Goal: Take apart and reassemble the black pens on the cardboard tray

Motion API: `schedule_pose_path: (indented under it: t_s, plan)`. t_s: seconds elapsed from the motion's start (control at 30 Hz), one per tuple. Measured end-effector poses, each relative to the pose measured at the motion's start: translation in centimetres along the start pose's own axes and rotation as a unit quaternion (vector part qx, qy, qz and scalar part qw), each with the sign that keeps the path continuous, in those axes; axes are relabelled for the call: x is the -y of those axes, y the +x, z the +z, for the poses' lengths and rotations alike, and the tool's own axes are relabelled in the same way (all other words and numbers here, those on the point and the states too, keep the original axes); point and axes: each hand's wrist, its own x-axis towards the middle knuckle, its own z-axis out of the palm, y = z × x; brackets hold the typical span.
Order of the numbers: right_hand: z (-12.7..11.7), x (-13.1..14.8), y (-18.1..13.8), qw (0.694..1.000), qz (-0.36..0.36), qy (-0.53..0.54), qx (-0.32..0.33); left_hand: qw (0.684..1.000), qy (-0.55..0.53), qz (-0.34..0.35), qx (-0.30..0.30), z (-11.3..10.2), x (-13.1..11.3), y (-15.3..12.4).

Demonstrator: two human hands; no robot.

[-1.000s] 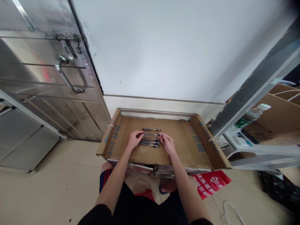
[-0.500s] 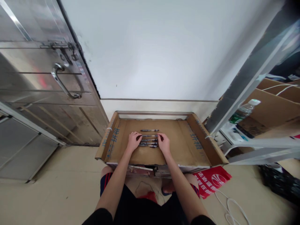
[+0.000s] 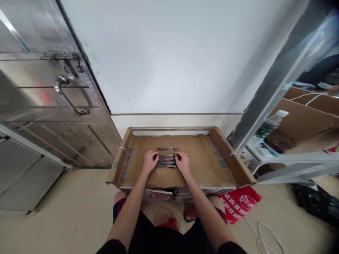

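Observation:
Several dark pens lie side by side, left to right, on the cardboard tray (image 3: 196, 169). My left hand (image 3: 150, 162) has its thumb and forefinger closed at the left end of one pen (image 3: 166, 155). At that pen's other end, the fingers of my right hand (image 3: 182, 163) are pinched together. A single pen (image 3: 167, 148) lies apart, beyond both hands. Nearer to me, between the hands, are the other pens (image 3: 166, 163), close together and roughly parallel; my fingers partly cover their ends.
Raised cardboard sides (image 3: 233, 158) flank the tray, and a white wall (image 3: 169, 70) stands behind it. To the left is a metal door (image 3: 47, 106). A plastic bottle (image 3: 270, 124) and a cardboard box (image 3: 304, 123) stand on a shelf at right. A red printed sheet (image 3: 239, 204) hangs below the tray's right front.
The camera view has shifted slightly. Both hands stay at the ends of the same pen, which seems to lie a little farther from the single far pen.

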Motion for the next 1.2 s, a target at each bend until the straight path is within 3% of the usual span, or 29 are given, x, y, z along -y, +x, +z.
schedule_pose_path:
  t_s: [0.47,0.73,0.9,1.2]
  plan:
    - [0.2,-0.5,0.1,0.999,0.009,0.023,-0.033,0.999,-0.024,-0.014,-0.024,0.3,0.4,0.4]
    - [0.0,-1.6,2.8,0.996,0.05,0.057,-0.056,0.997,-0.051,-0.046,-0.041,0.7,0.9,1.7]
    - [0.1,-2.5,4.2,0.998,0.044,0.036,-0.024,0.997,-0.053,-0.032,-0.042,1.0,1.6,2.9]
    - [-0.1,-3.1,5.3,0.997,0.007,-0.01,0.074,0.999,-0.025,-0.026,0.008,1.4,2.0,3.9]
